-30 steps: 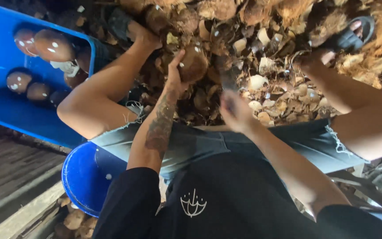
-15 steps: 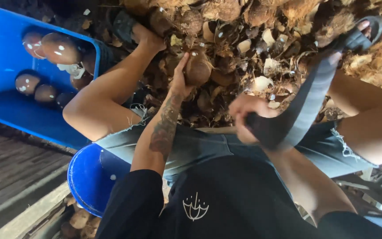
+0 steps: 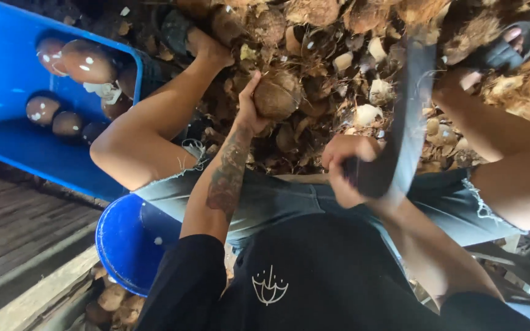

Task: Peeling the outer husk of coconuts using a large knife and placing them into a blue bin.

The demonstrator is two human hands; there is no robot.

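My left hand [image 3: 249, 107] grips a brown husked coconut [image 3: 277, 93] and holds it out between my knees, over a heap of husk pieces. My right hand [image 3: 345, 168] is closed around the handle of a long dark blade [image 3: 407, 122], which stands raised and blurred to the right of the coconut. Blade and coconut are apart. My forearm with a tattoo reaches forward from a black sleeve.
A blue tub [image 3: 7, 79] at the left holds several peeled brown coconuts [image 3: 87, 61]. A blue round bucket [image 3: 127, 245] sits under my left thigh. Husk and shell scraps [image 3: 363, 61] cover the ground ahead. My sandalled feet [image 3: 498, 52] rest among them.
My right hand, empty a second ago, now holds the blade, which has swung up and toward the coconut. The left hand keeps the coconut in nearly the same place.
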